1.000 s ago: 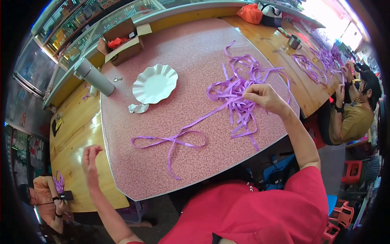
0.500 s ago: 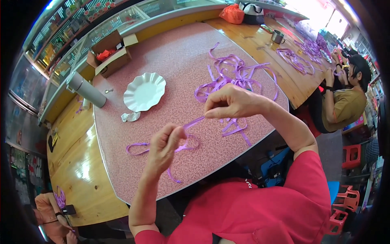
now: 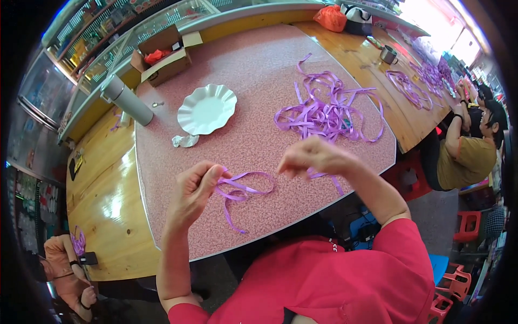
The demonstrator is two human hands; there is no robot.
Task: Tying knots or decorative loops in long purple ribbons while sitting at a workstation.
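My left hand (image 3: pixel 195 190) pinches one end of a purple ribbon strip (image 3: pixel 243 190) that loops over the pink speckled table (image 3: pixel 253 86). Its other end runs to my right hand (image 3: pixel 312 157), which is closed on it, fingers curled down. Beyond my right hand lies a tangled pile of purple ribbons (image 3: pixel 326 110). Both hands hover near the table's front edge.
A white scalloped paper plate (image 3: pixel 207 109) and a crumpled scrap (image 3: pixel 185 141) lie at the left, a grey cylinder (image 3: pixel 126 99) and an open cardboard box (image 3: pixel 164 54) behind. A seated person (image 3: pixel 464 154) works at the right wooden table with more ribbons (image 3: pixel 415 83).
My left hand came up from the lower left and took hold of the strip. My right hand pulled back from the ribbon pile toward me, drawing the strip along.
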